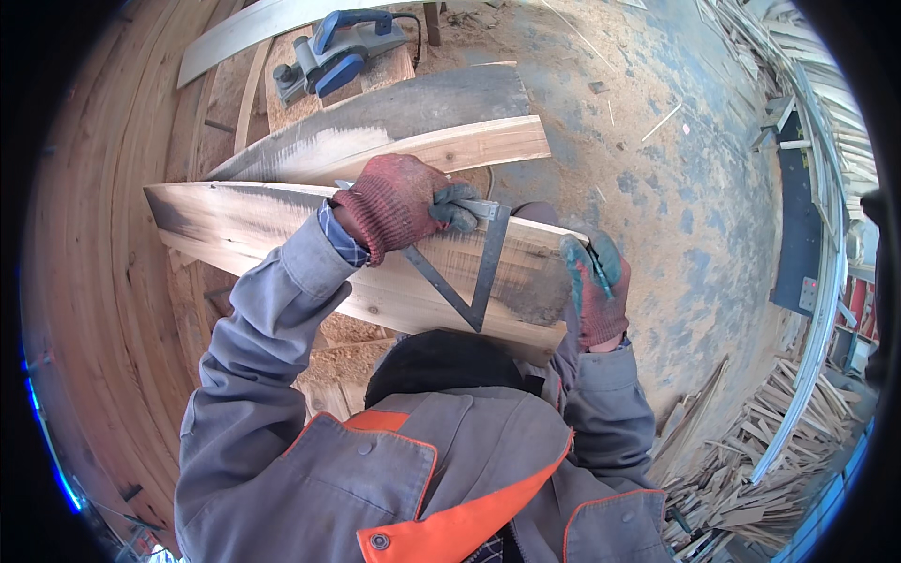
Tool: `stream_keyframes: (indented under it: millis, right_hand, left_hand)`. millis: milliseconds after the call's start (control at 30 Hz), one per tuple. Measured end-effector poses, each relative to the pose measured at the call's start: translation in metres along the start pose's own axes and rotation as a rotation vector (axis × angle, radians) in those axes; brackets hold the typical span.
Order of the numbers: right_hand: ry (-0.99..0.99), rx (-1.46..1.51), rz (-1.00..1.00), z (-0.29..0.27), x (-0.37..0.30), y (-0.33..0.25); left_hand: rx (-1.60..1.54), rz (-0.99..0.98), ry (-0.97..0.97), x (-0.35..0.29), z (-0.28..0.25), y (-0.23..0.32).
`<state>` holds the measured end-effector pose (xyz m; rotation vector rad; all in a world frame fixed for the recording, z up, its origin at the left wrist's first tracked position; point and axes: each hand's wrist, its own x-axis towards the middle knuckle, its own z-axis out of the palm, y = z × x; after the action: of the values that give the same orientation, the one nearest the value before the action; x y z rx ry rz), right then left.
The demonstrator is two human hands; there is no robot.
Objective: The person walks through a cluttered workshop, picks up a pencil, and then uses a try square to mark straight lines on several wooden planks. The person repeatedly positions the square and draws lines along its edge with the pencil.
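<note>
My left hand [404, 202], in a red knit glove with grey-coated fingers, is closed on the stock of a metal triangle square [490, 253]. The square rests against the upper edge of a wooden plank [253, 220], its pointed corner lying across the plank's face. That face is pale wood with dark, weathered patches. At the plank's right end is my right hand [601, 291], in a similar glove with teal-coated fingers. Its fingers are pinched round a thin, dark, pencil-like tool [595, 258], partly hidden by the glove.
A blue and grey electric hand planer [340, 52] sits on boards beyond the plank. Another dark-faced plank [404, 108] lies just behind mine. Long boards [103, 281] run along the left. Sawdust covers the floor [685, 216]; scrap strips [751, 469] are heaped at the lower right.
</note>
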<state>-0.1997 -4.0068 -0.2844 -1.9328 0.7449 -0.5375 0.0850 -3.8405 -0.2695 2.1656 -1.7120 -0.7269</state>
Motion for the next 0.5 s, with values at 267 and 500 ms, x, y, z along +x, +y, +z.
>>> stream_keyframes:
  millis: [267,500]
  right_hand:
    - [0.146,-0.245,-0.451,0.017,-0.034,-0.032]
    - [-0.087,-0.542,-0.470,0.045,-0.044,-0.031]
  left_hand:
    - [0.049,-0.063,-0.078,0.006,0.005,0.003]
    - [0.059,-0.101,-0.102,0.004,0.005,0.005]
